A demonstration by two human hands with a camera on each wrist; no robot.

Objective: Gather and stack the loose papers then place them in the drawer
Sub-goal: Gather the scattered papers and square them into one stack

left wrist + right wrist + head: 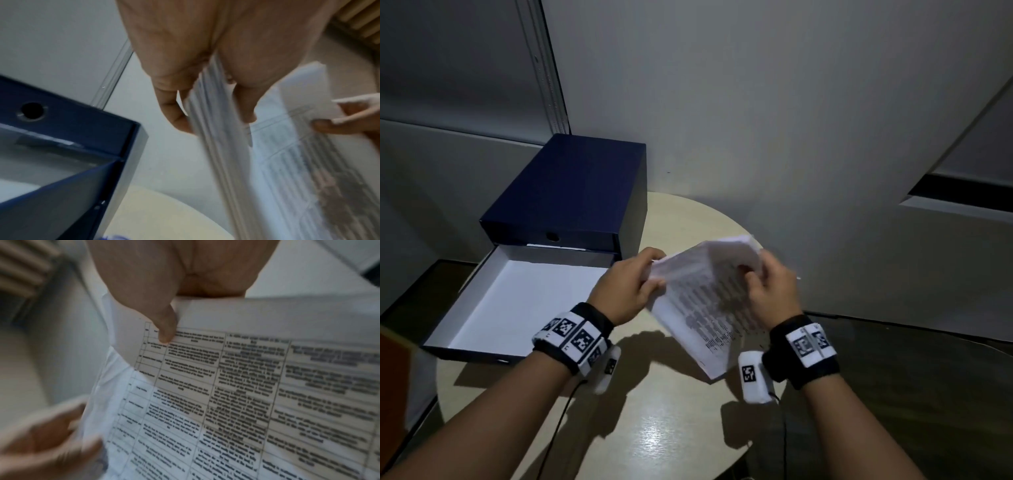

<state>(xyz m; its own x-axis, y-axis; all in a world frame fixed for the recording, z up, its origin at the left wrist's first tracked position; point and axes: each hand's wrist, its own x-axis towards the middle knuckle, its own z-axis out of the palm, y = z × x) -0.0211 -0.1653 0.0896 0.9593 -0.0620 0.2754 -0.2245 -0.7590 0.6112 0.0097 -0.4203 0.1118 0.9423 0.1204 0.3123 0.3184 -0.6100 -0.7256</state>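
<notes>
A stack of white papers (705, 301) printed with tables is held above the round table (654, 428), tilted with its near corner low. My left hand (631, 287) pinches the stack's left edge, thumb on top. My right hand (767, 284) grips its far right edge. The left wrist view shows the papers (226, 146) edge-on between thumb and fingers (174, 113). The right wrist view shows the printed papers (236, 386) under my thumb (164, 324). The drawer (517, 301), white inside, stands pulled out of a dark blue box (571, 192) at the left.
The blue box sits at the table's back left, against a grey wall. The drawer overhangs the table's left edge. Dark floor lies to the right. Cables hang from both wristbands over the tabletop.
</notes>
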